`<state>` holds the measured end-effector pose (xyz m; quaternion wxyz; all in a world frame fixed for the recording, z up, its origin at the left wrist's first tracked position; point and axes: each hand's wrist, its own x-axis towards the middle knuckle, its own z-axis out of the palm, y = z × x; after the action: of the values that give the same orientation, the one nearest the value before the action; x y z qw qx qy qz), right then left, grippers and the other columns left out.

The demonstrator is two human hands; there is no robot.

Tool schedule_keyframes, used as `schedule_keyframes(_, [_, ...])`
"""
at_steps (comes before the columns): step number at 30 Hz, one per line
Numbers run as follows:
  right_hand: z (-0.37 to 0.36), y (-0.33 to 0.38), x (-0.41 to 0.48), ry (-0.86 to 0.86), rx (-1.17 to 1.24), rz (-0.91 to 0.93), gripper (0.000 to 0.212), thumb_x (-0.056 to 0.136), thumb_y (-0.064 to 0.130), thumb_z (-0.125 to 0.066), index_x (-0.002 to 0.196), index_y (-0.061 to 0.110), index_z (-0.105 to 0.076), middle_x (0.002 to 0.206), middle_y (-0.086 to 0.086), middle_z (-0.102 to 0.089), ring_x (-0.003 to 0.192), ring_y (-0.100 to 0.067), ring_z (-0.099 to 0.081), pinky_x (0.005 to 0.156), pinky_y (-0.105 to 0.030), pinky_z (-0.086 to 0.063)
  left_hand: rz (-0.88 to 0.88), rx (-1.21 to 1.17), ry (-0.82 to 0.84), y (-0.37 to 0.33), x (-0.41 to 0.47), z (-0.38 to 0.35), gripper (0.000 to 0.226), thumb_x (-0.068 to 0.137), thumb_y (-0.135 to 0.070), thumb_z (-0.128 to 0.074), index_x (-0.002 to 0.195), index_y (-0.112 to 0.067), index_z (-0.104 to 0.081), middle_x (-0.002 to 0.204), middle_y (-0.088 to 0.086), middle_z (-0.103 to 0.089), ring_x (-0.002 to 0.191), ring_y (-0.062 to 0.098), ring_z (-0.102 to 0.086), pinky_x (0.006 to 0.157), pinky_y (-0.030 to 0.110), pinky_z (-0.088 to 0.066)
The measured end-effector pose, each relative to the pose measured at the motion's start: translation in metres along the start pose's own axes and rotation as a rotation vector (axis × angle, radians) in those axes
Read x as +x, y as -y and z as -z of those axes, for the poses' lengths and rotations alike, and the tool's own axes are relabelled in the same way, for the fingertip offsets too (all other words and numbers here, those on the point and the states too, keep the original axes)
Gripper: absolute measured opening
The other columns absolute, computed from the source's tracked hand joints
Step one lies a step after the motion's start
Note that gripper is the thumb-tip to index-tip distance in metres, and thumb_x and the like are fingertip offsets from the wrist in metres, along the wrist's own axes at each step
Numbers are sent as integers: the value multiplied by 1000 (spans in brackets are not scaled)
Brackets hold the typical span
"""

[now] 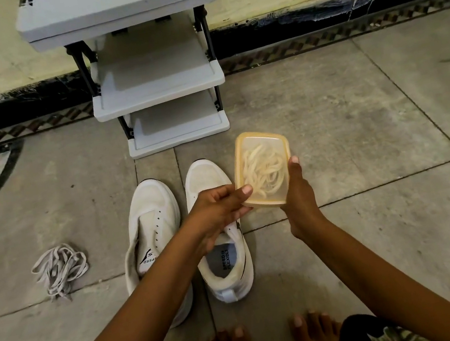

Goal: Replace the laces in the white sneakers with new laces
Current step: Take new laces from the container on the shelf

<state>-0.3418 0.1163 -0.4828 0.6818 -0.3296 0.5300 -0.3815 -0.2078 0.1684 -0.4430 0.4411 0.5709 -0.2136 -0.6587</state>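
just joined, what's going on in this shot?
A person holds a small plastic box in both hands: left hand at its near corner, right hand along its side. New laces lie coiled inside, and the lid looks to be on. The white sneakers sit on the floor with no laces showing in them. The old laces lie heaped to the left. Nothing is threaded yet.

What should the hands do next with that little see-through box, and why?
Probably lift the lid off the small translucent yellow plastic box. The left hand and the right hand both grip it, it looks closed, and the coiled white new laces sit inside. The white sneakers have no laces in them, and the old grey laces lie on the floor.
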Motion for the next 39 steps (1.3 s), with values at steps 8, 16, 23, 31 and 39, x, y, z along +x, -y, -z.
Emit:
schedule_keyframes(8, [0, 13, 3, 126, -71, -1, 49, 97, 53, -22, 112, 25, -60, 111, -3, -66, 101, -15, -63, 87, -33, -51, 39, 144, 58, -8, -1, 11, 26, 85, -6, -62, 111, -3, -62, 108, 10, -68, 93, 14, -66, 79, 20, -56])
schedule_keyframes(16, [-7, 16, 3, 100, -118, -60, 58, 92, 62, -25, 93, 20, -66, 94, -9, -72, 90, -24, -69, 82, -40, -55, -38, 210, -137, -38, 15, 2, 30, 89, -44, -54, 88, -18, -68, 81, -4, -72, 75, 11, -67, 67, 23, -52])
schedule_keyframes(23, [-4, 15, 7, 43, -144, -32, 54, 96, 55, -28, 91, 17, -67, 91, -9, -73, 87, -23, -70, 80, -38, -56, -82, 116, -223, -35, 20, -6, 23, 85, -35, -64, 75, -15, -68, 69, -2, -71, 63, 9, -66, 54, 14, -52])
schedule_keyframes(31, [-23, 49, 18, 2, -100, 14, 50, 94, 57, -32, 83, 21, -64, 87, -6, -71, 84, -22, -69, 76, -37, -56, -71, 331, -122, -42, -1, 8, 22, 86, -28, -65, 104, -15, -67, 91, 4, -70, 70, 13, -64, 59, 20, -53])
schedule_keyframes(39, [-82, 95, 36, 185, -131, 101, 58, 98, 53, -23, 101, 15, -65, 106, -13, -68, 98, -26, -65, 91, -37, -50, -281, 65, -353, -97, -16, 33, 3, 83, -2, -65, 81, 0, -66, 78, 13, -66, 65, 19, -66, 55, 18, -55])
